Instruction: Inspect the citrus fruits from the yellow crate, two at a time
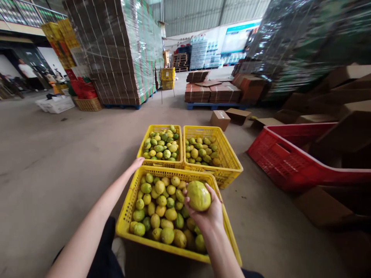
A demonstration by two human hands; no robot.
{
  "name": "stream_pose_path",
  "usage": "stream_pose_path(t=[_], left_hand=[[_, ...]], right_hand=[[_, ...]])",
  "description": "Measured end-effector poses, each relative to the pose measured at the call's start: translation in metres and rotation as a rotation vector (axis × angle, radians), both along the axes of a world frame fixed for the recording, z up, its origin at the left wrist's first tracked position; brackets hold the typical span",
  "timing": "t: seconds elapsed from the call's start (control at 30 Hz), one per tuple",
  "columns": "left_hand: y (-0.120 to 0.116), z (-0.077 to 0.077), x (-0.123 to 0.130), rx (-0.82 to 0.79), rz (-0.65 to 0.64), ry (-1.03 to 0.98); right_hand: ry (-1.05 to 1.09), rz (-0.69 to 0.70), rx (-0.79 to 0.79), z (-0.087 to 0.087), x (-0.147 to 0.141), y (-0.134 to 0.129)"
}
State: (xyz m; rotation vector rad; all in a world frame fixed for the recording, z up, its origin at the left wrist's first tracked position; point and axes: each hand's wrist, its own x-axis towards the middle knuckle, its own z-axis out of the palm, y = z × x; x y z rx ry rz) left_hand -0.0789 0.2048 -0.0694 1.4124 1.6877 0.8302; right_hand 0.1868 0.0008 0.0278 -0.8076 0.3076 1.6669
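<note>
A large yellow-green fruit (pixel 198 196) rests in my right hand (pixel 211 212), its fingers wrapped round it, above the right side of the near yellow crate (pixel 178 253). That crate holds several green and yellow fruits (pixel 161 211). My left hand (pixel 137 163) lies at the far left corner of the near crate, beside the back left crate; its fingers are too small and partly hidden to tell what they grip. Behind stand two more yellow crates, the left one (pixel 166 163) fuller of fruit than the right one (pixel 228 154).
A red crate (pixel 286 154) with cardboard stands at the right. Small cartons (pixel 220 120) and a blue pallet (pixel 203 105) with flattened boxes lie beyond the crates. Wrapped stacks (pixel 116 58) rise behind. A person (pixel 28 72) stands far left.
</note>
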Motion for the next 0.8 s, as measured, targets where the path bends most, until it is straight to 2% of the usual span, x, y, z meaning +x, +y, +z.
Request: stream_pose_path(t=[0.07,0.13,0.27,0.37,0.43,0.53,0.67,0.73,0.8], left_hand=[[-0.028,-0.009,-0.006,-0.117,-0.127,0.122],[-0.055,-0.01,-0.01,-0.213,-0.279,0.22],[-0.108,0.001,-0.007,-0.341,-0.585,0.358],[-0.143,0.01,0.0,-0.361,-0.735,0.443],[-0.163,0.013,0.005,-0.329,-0.788,0.493],[-0.184,0.012,0.007,-0.282,-0.818,0.577],[-0.191,0.007,0.007,-0.268,-0.815,0.691],[-0.189,0.007,0.008,-0.248,-0.807,0.719],[-0.185,0.009,0.01,-0.217,-0.804,0.724]], right_hand=[[-0.01,0.001,-0.012,-0.001,-0.005,0.001],[-0.015,0.018,-0.005,-0.004,-0.009,0.0],[-0.044,0.1,0.023,-0.008,-0.02,-0.006],[-0.131,0.153,-0.018,-0.015,-0.029,-0.014],[-0.197,0.198,-0.058,-0.025,-0.035,-0.022],[-0.277,0.27,-0.149,-0.05,-0.043,-0.039],[-0.353,0.289,-0.332,-0.085,-0.046,-0.065],[-0.384,0.27,-0.374,-0.09,-0.042,-0.07],[-0.422,0.216,-0.364,-0.082,-0.033,-0.06]])
